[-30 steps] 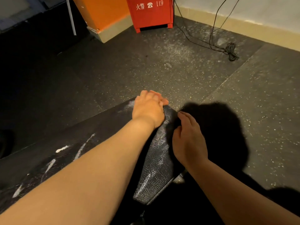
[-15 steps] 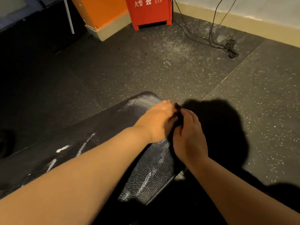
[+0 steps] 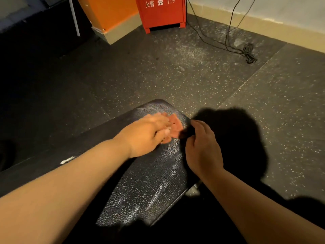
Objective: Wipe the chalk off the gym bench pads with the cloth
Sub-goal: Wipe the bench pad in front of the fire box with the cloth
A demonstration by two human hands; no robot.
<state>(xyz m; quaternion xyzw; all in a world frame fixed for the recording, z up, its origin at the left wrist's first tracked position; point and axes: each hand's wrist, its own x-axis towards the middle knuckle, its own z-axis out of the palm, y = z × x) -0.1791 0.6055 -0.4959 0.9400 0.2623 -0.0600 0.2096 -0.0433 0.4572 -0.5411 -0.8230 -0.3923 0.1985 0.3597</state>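
Note:
A black cracked bench pad [image 3: 151, 175] runs from the lower left to its rounded end at centre. White chalk shows as a streak [image 3: 67, 160] beside my left forearm and as smears [image 3: 159, 190] along the pad's right side. My left hand [image 3: 146, 134] is blurred near the pad's far end, holding a pinkish-red cloth [image 3: 175, 125] down on the surface; the cloth sticks out beyond the fingers. My right hand [image 3: 202, 147] sits at the pad's right edge in shadow, with its fingers curled over that edge.
Speckled dark rubber floor [image 3: 175, 71] surrounds the bench. A red cabinet [image 3: 161, 13] and an orange box [image 3: 109, 14] stand at the back, with black cables [image 3: 248, 51] lying by the wall. The left side is dark.
My left hand slid back from the pad's tip to the right hand, then out again toward the far end, uncovering the cloth. The right hand stayed at the edge.

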